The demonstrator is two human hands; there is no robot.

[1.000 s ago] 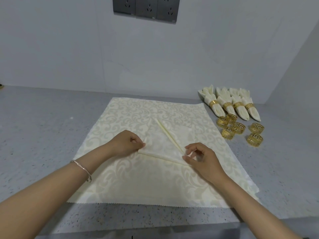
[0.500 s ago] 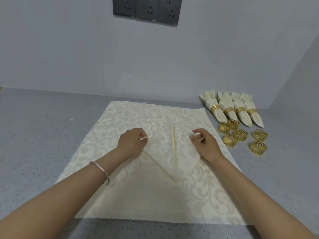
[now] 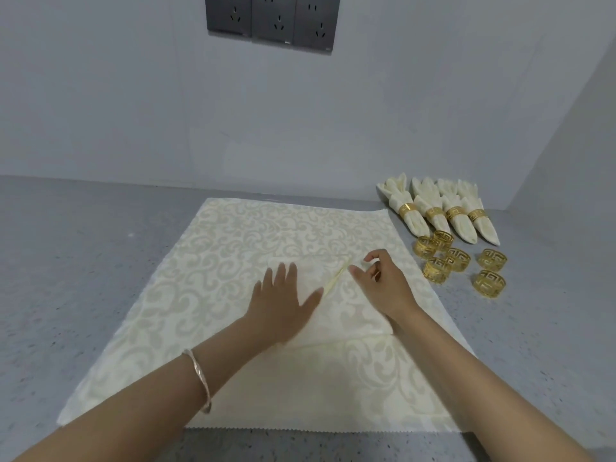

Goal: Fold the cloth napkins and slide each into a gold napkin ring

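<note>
Head view, single frame.

- Bench (image 3: 83,261): grey, speckled, carries everything.
- Patterned cloth (image 3: 266,228): spread flat at centre as a work mat. Probably there to give the fold a clean, non-slip base.
- Napkin (image 3: 350,311): the one in work, part-folded, lying on the mat just toward 5 o'clock from centre. One raised fold edge (image 3: 335,280) runs up toward 1 o'clock. No ring on it yet.
- Left hand (image 3: 283,301): flat on the napkin's 9 o'clock half, fingers straight and spread, grasping nothing. Judged to be pinning the layers and smoothing the crease.
- Right hand (image 3: 383,281): at the 1 o'clock end of the fold edge, fingers (image 3: 368,258) loosely curled, thumb close to the edge. Cannot tell whether it pinches the cloth. Judged ready to adjust or lift that flap.
- Finished napkins (image 3: 440,225): four, each in a gold ring, side by side at 2 o'clock, points toward 5 o'clock. Parked clear of the folding area.
- Loose rings (image 3: 458,259): six, clustered just beside the finished row at 3 o'clock, near the right hand, so a short reach.
- Step: still folding. Ringing comes later.
</note>
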